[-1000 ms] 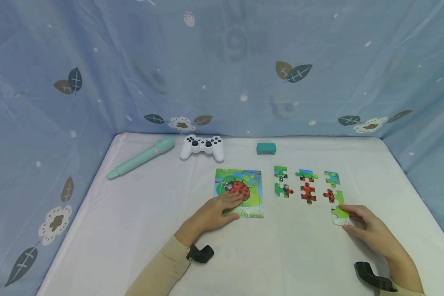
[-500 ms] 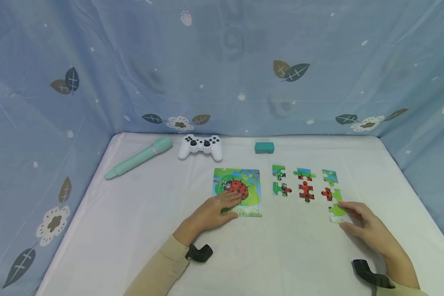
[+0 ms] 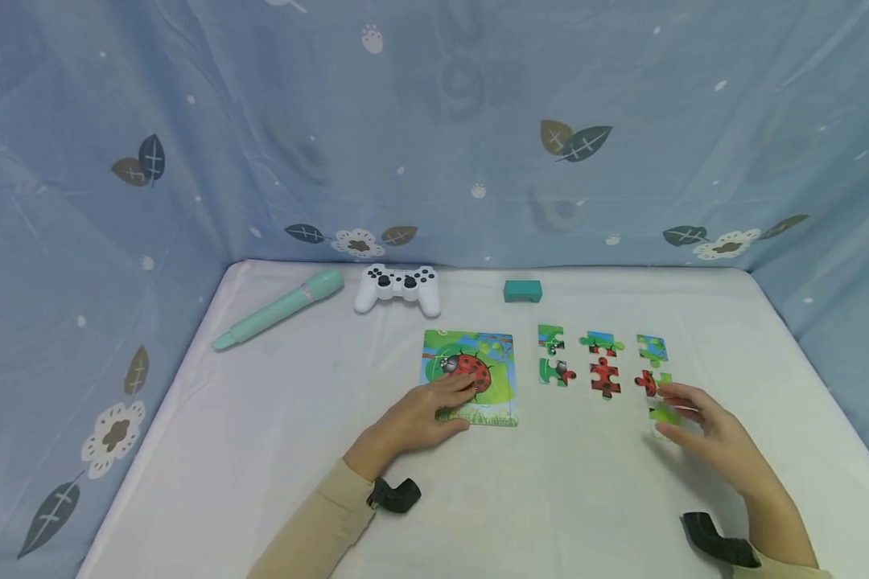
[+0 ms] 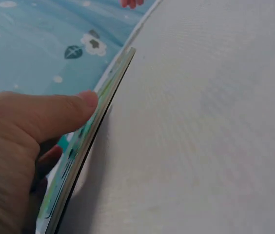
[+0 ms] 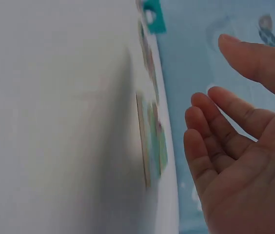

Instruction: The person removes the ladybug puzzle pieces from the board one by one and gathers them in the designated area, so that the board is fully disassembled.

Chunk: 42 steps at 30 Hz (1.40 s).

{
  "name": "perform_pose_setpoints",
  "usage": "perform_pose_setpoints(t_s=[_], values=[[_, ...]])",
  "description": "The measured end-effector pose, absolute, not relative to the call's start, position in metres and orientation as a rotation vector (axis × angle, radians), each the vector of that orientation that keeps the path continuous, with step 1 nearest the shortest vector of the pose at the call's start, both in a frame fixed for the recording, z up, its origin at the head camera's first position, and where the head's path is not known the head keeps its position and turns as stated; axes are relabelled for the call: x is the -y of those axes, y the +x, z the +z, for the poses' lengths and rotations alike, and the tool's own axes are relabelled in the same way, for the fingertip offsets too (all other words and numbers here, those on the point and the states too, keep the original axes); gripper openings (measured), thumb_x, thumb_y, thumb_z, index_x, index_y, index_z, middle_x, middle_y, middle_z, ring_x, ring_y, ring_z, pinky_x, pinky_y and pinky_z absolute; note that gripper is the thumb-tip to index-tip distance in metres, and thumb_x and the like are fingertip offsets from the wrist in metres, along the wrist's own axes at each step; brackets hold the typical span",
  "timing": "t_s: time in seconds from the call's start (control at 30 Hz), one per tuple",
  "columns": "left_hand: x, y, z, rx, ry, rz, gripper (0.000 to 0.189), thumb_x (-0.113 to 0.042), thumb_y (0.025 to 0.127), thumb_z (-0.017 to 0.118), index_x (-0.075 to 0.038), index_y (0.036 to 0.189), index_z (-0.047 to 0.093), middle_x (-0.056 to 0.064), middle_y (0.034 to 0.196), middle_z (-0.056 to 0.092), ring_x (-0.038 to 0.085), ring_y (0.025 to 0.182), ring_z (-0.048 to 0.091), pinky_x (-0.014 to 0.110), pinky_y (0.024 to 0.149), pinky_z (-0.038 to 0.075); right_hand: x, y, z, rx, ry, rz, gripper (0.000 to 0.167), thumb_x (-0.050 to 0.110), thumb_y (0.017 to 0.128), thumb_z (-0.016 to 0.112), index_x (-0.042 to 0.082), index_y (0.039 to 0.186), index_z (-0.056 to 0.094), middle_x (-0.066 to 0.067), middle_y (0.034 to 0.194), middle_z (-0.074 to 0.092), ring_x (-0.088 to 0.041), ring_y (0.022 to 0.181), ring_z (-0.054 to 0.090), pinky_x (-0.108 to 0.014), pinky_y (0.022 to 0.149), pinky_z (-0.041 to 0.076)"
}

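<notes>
My left hand point(image 3: 423, 414) lies with extended fingers on a square ladybug puzzle board point(image 3: 505, 390). In the left wrist view the thumb point(image 4: 64, 114) rests on the board's near edge point(image 4: 86, 148). To the right, my right hand point(image 3: 717, 434) hovers with thumb and fingers apart, holding nothing. Beneath it is a green corner puzzle piece point(image 3: 662, 416), partly covered by the fingers. Just above that sits a red-and-green piece point(image 3: 646, 383), its right side overlapped by a fingertip. A red middle piece point(image 3: 605, 378) and several others lie in rows between the hands.
A white game controller point(image 3: 398, 288) and a mint-green wand-like stick point(image 3: 278, 309) lie at the back left. Behind the board is a small teal block point(image 3: 523, 290). A blue patterned cloth point(image 3: 434, 145) hangs around the white-covered table point(image 3: 261, 418).
The right hand has let go of the green corner piece and lifted slightly up and left. That piece now lies below the red-and-green one. The left hand stays on the board.
</notes>
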<state>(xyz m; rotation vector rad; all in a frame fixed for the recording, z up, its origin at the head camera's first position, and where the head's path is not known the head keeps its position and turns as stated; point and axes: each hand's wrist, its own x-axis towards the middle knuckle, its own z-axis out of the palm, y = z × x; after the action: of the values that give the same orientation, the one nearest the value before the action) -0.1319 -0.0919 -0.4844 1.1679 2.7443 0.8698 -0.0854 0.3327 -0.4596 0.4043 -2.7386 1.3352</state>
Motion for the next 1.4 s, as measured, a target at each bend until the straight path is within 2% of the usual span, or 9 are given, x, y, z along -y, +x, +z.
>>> perform_pose_setpoints(t_s=[0.17, 0.23, 0.33, 0.43, 0.57, 0.87, 1.0, 1.2, 1.4], values=[[0.099, -0.133, -0.480, -2.824, 1.176, 0.877, 0.055, -0.031, 0.087, 0.068, -0.008, 0.135, 0.053, 0.006, 0.145, 0.046, 0.028, 0.135, 0.042, 0.039, 0.114, 0.034, -0.297, -0.094, -0.453, 2.817, 0.537, 1.306, 0.054, 0.008, 0.084, 0.072, 0.003, 0.132, 0.049, -0.002, 0.126, 0.056, 0.017, 0.111, 0.041, 0.002, 0.090, 0.034], [0.104, -0.133, -0.480, -2.847, 1.143, 0.871, 0.056, -0.031, 0.086, 0.069, -0.007, 0.135, 0.054, 0.007, 0.144, 0.047, 0.028, 0.134, 0.043, 0.039, 0.114, 0.035, -0.281, -0.098, -0.452, 2.847, 0.612, 1.284, 0.054, 0.012, 0.084, 0.072, 0.005, 0.133, 0.050, -0.010, 0.128, 0.057, 0.011, 0.114, 0.045, 0.001, 0.092, 0.034], [0.111, -0.133, -0.480, -2.863, 1.074, 0.864, 0.058, -0.031, 0.086, 0.069, -0.007, 0.136, 0.053, 0.008, 0.144, 0.047, 0.031, 0.134, 0.042, 0.041, 0.113, 0.036, -0.257, -0.105, -0.453, 2.889, 0.719, 1.251, 0.053, 0.017, 0.084, 0.072, 0.006, 0.132, 0.052, -0.010, 0.129, 0.058, -0.006, 0.117, 0.053, -0.008, 0.097, 0.041], [0.117, -0.132, -0.481, -2.856, 1.047, 0.876, 0.059, -0.032, 0.086, 0.069, -0.006, 0.136, 0.052, 0.009, 0.143, 0.048, 0.034, 0.134, 0.041, 0.043, 0.113, 0.036, -0.232, -0.110, -0.453, 2.929, 0.794, 1.249, 0.053, 0.020, 0.085, 0.072, 0.007, 0.132, 0.052, -0.007, 0.131, 0.057, -0.024, 0.119, 0.054, -0.027, 0.100, 0.047], [0.121, -0.130, -0.483, -2.848, 1.060, 0.866, 0.058, -0.035, 0.087, 0.067, -0.004, 0.134, 0.053, 0.010, 0.141, 0.050, 0.032, 0.134, 0.042, 0.042, 0.114, 0.034, -0.197, -0.118, -0.452, 2.940, 0.888, 1.277, 0.055, 0.021, 0.084, 0.072, 0.006, 0.133, 0.052, -0.007, 0.132, 0.056, -0.027, 0.118, 0.055, -0.044, 0.099, 0.048], [0.121, -0.130, -0.483, -2.863, 1.061, 0.845, 0.057, -0.038, 0.087, 0.066, -0.005, 0.133, 0.055, 0.009, 0.140, 0.051, 0.030, 0.132, 0.045, 0.041, 0.112, 0.037, -0.138, -0.135, -0.456, 2.965, 0.995, 1.195, 0.051, 0.018, 0.083, 0.073, 0.001, 0.127, 0.055, -0.011, 0.127, 0.053, -0.027, 0.118, 0.051, -0.048, 0.100, 0.046], [0.120, -0.131, -0.483, -2.868, 1.085, 0.823, 0.057, -0.039, 0.087, 0.066, -0.005, 0.133, 0.055, 0.008, 0.140, 0.051, 0.028, 0.132, 0.046, 0.039, 0.113, 0.036, -0.134, -0.134, -0.463, 2.972, 0.958, 1.162, 0.049, 0.017, 0.082, 0.073, 0.001, 0.125, 0.056, -0.013, 0.129, 0.050, -0.030, 0.122, 0.047, -0.050, 0.101, 0.045], [0.120, -0.134, -0.482, -2.865, 1.124, 0.809, 0.056, -0.039, 0.088, 0.065, -0.005, 0.132, 0.056, 0.007, 0.140, 0.051, 0.027, 0.132, 0.045, 0.039, 0.113, 0.035, -0.132, -0.133, -0.470, 2.889, 0.944, 1.174, 0.043, 0.015, 0.080, 0.075, 0.005, 0.119, 0.060, -0.008, 0.124, 0.052, -0.027, 0.118, 0.048, -0.048, 0.100, 0.044], [0.120, -0.133, -0.485, -2.866, 1.108, 0.825, 0.056, -0.038, 0.087, 0.067, -0.004, 0.130, 0.057, 0.005, 0.139, 0.052, 0.025, 0.131, 0.046, 0.037, 0.113, 0.035, -0.128, -0.133, -0.474, 2.864, 0.937, 1.211, 0.044, 0.012, 0.079, 0.077, 0.004, 0.116, 0.054, -0.007, 0.118, 0.053, -0.025, 0.113, 0.048, -0.046, 0.097, 0.045]])
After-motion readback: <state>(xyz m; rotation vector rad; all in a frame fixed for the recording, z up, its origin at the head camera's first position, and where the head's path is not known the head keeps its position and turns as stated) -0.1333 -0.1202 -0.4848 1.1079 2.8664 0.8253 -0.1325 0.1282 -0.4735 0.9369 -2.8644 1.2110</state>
